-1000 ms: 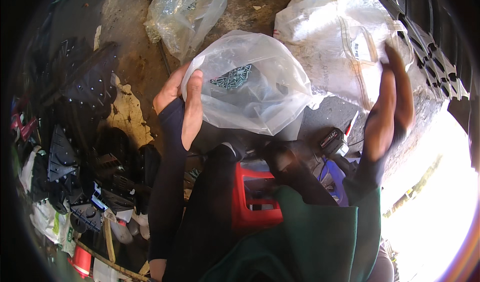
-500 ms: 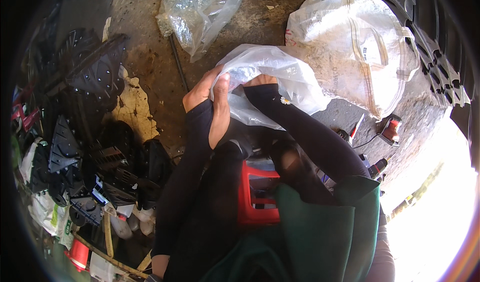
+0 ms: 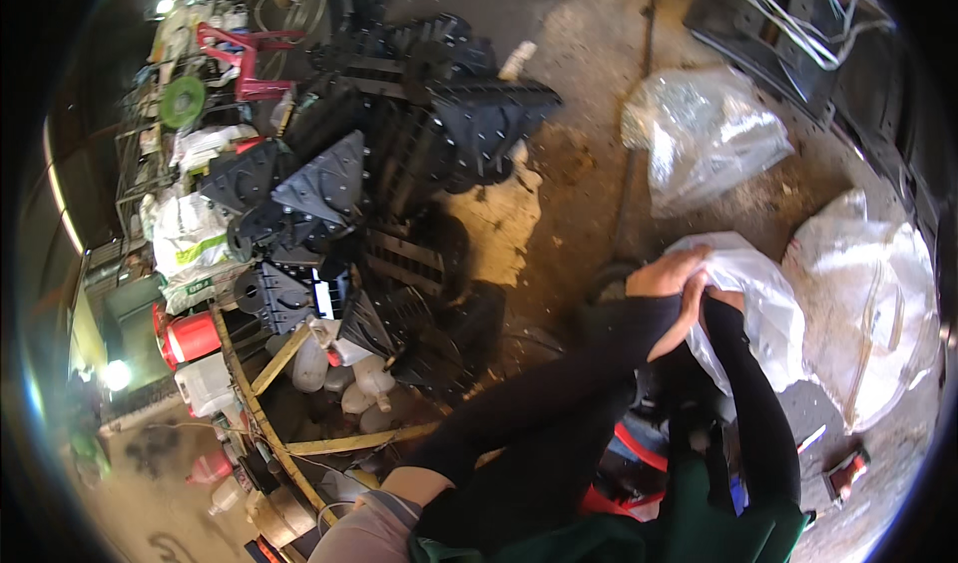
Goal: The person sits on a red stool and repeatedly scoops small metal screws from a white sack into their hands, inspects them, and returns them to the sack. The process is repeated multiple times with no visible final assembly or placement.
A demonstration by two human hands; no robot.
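Note:
A translucent white plastic bag [image 3: 768, 313] is bunched up in front of my knees. My left hand [image 3: 667, 281] is closed on the rim of its mouth, with the thumb along the near side. Beside it, my right hand [image 3: 728, 299] reaches into the bag's opening; its fingers are hidden by the plastic, so I cannot see what they touch. Black sleeves cover both forearms. What lies inside the bag does not show.
A clear plastic bag [image 3: 704, 134] lies on the floor beyond my hands. At the right rests a white woven sack [image 3: 863, 313], with a red-and-black tool [image 3: 848, 473] nearer. Black triangular parts [image 3: 324, 179] are heaped at left. A red stool [image 3: 639, 448] shows below me.
My view has swung to the left, so hands and bag now appear farther right and more of the heap shows. The left hand stays on the bag; the right stays in its mouth.

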